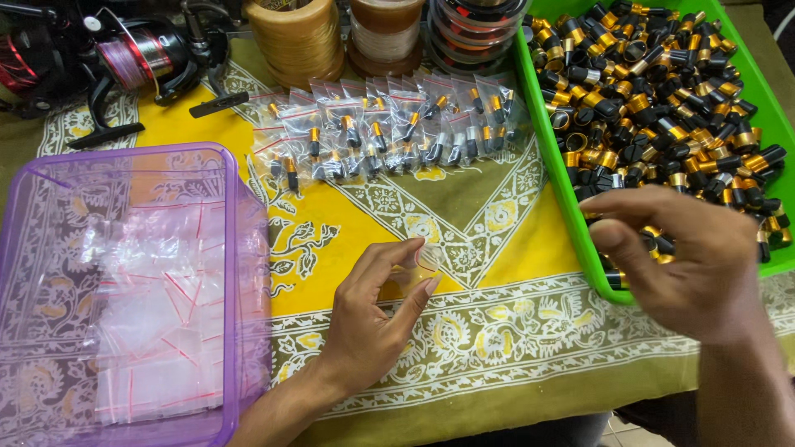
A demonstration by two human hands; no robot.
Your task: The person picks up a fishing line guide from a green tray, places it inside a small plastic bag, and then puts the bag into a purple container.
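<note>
My left hand (373,319) rests on the yellow patterned cloth (497,248) and pinches a small clear plastic bag (421,263) between thumb and fingers. My right hand (687,257) hovers over the near corner of the green tray (571,207), fingers curled down among the small black and gold parts (654,91); whether it holds one is hidden. A row of filled clear bags (389,132) with red seal strips lies across the cloth beyond my left hand.
A purple see-through tub (240,248) with empty clear bags (157,331) stands at the left. Fishing reels (124,58) lie at the back left. Spools of line (298,37) stand along the back edge.
</note>
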